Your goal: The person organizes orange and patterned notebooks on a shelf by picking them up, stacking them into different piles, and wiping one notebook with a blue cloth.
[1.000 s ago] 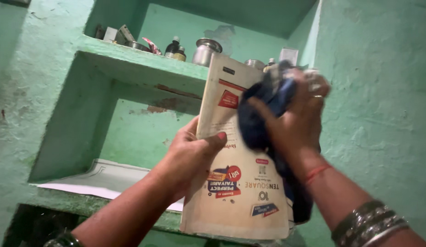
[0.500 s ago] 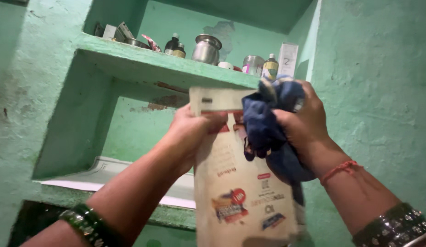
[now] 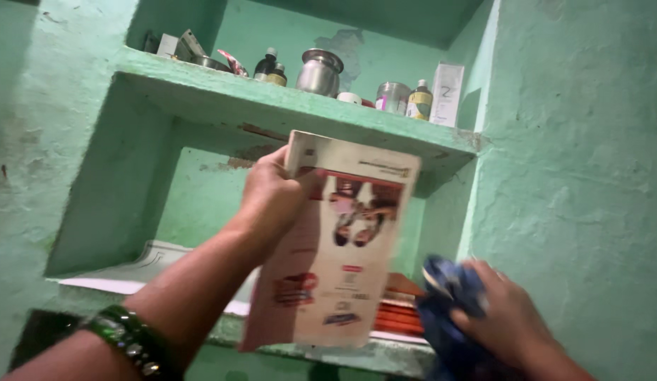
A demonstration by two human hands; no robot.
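Two hands work before a green wall niche: the left hand point(image 3: 272, 194) grips the top edge of a cream paperback book point(image 3: 335, 243), held upright (cover printed in red) in front of the lower shelf point(image 3: 166, 271). Lower right, the right hand point(image 3: 508, 324) is clenched around a crumpled blue cloth point(image 3: 441, 310), well apart from the book, just beside a stack of orange books point(image 3: 399, 310).

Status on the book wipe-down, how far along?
Looks done: the blue cloth is off the cover, bunched low in the right hand. In hand: left hand holds the book upright before the niche. Left: book not shelved; red books lie on the lower shelf.
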